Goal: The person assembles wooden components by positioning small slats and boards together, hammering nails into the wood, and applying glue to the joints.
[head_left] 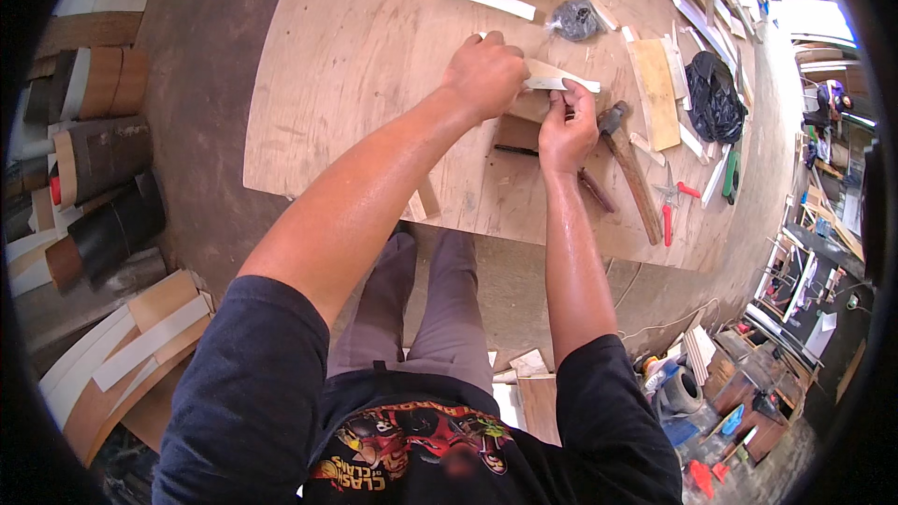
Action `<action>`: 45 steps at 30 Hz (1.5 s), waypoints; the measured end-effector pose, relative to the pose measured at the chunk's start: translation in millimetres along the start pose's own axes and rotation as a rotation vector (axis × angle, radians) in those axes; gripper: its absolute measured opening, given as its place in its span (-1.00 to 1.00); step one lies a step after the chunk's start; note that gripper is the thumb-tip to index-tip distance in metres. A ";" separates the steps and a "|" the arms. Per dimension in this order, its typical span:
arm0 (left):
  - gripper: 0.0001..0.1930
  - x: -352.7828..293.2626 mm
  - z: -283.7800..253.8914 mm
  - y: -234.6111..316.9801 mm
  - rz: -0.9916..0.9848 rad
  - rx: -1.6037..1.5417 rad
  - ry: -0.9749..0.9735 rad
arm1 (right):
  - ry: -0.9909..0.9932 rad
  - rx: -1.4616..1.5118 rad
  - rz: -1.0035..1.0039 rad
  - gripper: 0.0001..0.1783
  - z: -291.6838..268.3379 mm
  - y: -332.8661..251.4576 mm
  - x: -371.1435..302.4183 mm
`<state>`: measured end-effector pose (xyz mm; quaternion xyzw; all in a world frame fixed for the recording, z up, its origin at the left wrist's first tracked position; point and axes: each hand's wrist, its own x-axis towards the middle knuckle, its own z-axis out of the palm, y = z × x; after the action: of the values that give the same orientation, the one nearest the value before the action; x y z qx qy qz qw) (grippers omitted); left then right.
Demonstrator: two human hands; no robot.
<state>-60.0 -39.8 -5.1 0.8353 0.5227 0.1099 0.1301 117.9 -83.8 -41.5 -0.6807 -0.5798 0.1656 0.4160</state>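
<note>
Over the wooden worktable (327, 75), both my hands are on a narrow white-edged wooden strip (557, 84). My left hand (486, 77) is closed in a fist round its left part, hiding much of it. At the strip's right end, the thumb and fingers of my right hand (569, 131) pinch it. Beneath lies another pale wooden piece (528, 105), partly covered by my hands. A hammer (631, 168) with a wooden handle rests just right of my right hand. A dark thin stick (516, 150) and a brown rod-like tool (596, 191) lie near that wrist.
Red-handled snips (668, 201) and a green-handled tool (731, 178) lie at the table's right. Beyond are a yellowish board (655, 93), a black plastic bag (716, 98), a small knotted bag (574, 19) and wood strips. Curved panels (131, 365) are stacked at the left.
</note>
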 end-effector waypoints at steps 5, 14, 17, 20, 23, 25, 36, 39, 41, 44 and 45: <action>-0.79 -2.2 -2.3 -1.4 -0.014 -0.001 -0.025 | 0.001 0.140 0.044 -0.75 -2.6 -8.9 -1.1; -0.77 -2.5 -1.7 -0.5 -0.039 -0.038 -0.021 | 0.012 0.165 0.040 -0.75 -1.7 -6.4 1.8; -0.75 -0.7 -3.6 1.6 -0.056 -0.037 -0.050 | 0.002 0.210 0.083 -0.75 -7.6 -8.9 4.4; -0.70 2.3 -9.7 5.3 -0.077 -0.068 -0.057 | -0.002 0.253 0.078 -0.76 -13.3 -10.8 12.4; -0.65 8.9 -12.5 13.3 -0.157 -0.146 -0.052 | 0.024 0.286 0.077 -0.75 -15.4 -13.4 24.5; -0.64 15.7 -12.1 16.3 -0.158 -0.183 0.023 | 0.040 0.296 0.079 -0.76 -15.3 -12.7 36.3; -0.73 5.2 -38.1 5.0 -0.341 -0.578 0.216 | -0.198 0.275 0.069 -0.76 -38.2 -24.2 53.1; -0.68 -19.8 -50.1 14.4 -0.274 -0.522 0.177 | -0.275 0.277 0.043 -0.76 -45.4 -32.4 36.1; -0.64 -39.0 -52.8 14.5 -0.267 -0.522 0.207 | -0.286 0.298 0.020 -0.76 -41.9 -45.6 25.3; -0.55 -66.8 -42.5 2.6 -0.394 -0.385 0.303 | -0.293 0.313 -0.042 -0.76 -32.4 -47.0 16.0; -0.55 -72.7 -37.5 0.4 -0.399 -0.380 0.308 | -0.298 0.319 -0.047 -0.76 -30.8 -47.9 14.5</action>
<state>-102.9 -101.7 26.9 0.6508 0.6598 0.3030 0.2221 112.5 -82.7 16.9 -0.5607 -0.6168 0.3442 0.4321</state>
